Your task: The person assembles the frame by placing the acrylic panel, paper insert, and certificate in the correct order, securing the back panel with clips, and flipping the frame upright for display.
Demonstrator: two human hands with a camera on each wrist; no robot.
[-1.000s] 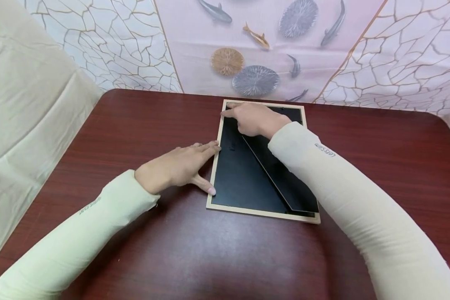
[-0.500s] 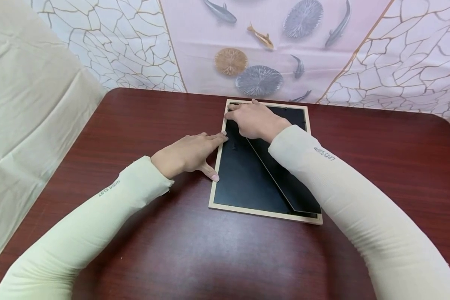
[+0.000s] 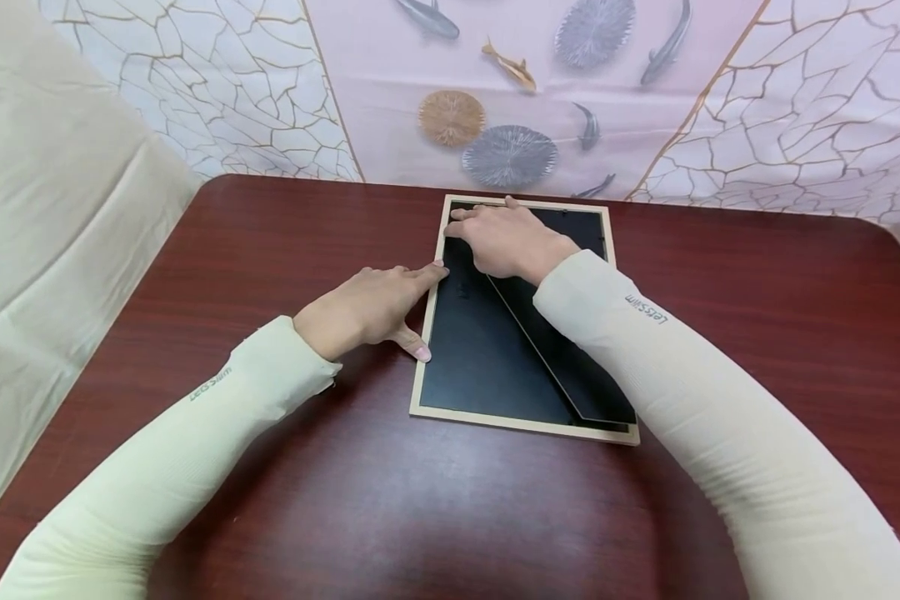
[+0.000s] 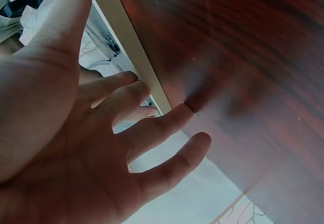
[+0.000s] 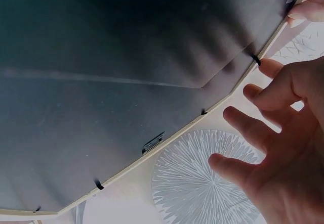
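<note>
Picture frame: we see a picture frame lying face down on the dark red tabletop, a little right of the middle and close to the far edge. Its rim is pale wood and its back is black.

Stand: a black stand lies flat on the back board, running from near the far left part to the near right corner.

Clips: in the right wrist view we see small black clips along the rim and one metal hanger on the board.

Left hand: our left hand rests on the tabletop just beside the left rim of the frame. The fingers are straight and a little spread, holding nothing. The index fingertip touches the left rim in its far half, and the thumb tip lies against the same rim, nearer to us.

Right hand: our right hand lies on the far left corner of the frame, palm down. The fingers are gently bent and spread, with the tips at the far rim. It grips nothing that we can see; whether the tips press a clip, we cannot tell.

Sleeves: both arms wear pale cream sleeves with small grey lettering.

Background: behind the tabletop hangs a cloth with fish and round leaf shapes; at the left is a plain cream sheet.
</note>
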